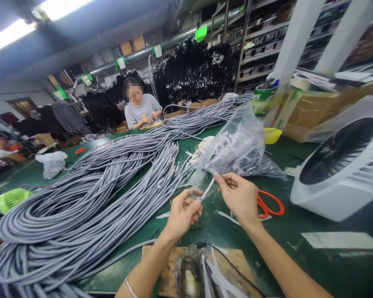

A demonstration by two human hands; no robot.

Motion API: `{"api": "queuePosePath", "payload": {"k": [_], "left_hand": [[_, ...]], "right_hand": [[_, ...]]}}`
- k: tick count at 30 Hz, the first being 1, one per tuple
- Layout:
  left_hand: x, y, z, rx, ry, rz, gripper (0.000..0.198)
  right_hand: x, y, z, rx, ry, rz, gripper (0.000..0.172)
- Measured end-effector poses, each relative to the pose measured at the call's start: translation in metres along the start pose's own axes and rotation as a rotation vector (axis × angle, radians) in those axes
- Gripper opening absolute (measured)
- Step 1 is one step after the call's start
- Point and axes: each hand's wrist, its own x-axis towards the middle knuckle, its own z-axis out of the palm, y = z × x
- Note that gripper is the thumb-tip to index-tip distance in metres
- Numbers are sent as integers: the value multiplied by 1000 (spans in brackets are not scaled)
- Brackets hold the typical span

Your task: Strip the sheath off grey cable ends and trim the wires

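My left hand [183, 213] and my right hand [238, 194] meet over the green table [298, 223], both pinched on a thin white strip [207, 189] that runs between them. The left fingers also close on the end of a grey cable [194, 194]. A large pile of grey cables [96, 194] lies to the left of my hands. Just beyond my right hand sits a clear plastic bag [236, 145] holding more white strips. Orange-handled scissors [269, 205] lie on the table behind my right hand.
A white fan [342, 165] stands at the right. A wooden board [174, 265] with loose strips lies near the table's front edge. A yellow bowl [272, 134], a cardboard box [311, 111] and a green basket [12, 198] are around. A person [141, 107] works at the far side.
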Motion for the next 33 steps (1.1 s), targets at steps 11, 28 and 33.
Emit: {"api": "queuePosePath", "payload": {"k": [11,28,33], "left_hand": [[2,6,-8,-122,-26,39,49],[5,0,-1,-199,280,105,52],[11,2,-7,-235,343,157,50]], "right_hand": [[-10,-10,7,176,-370,-113,54],[-41,-10,17,20,-244,-662,20],[-55,-11,14,7,-323,-1042,15]]}}
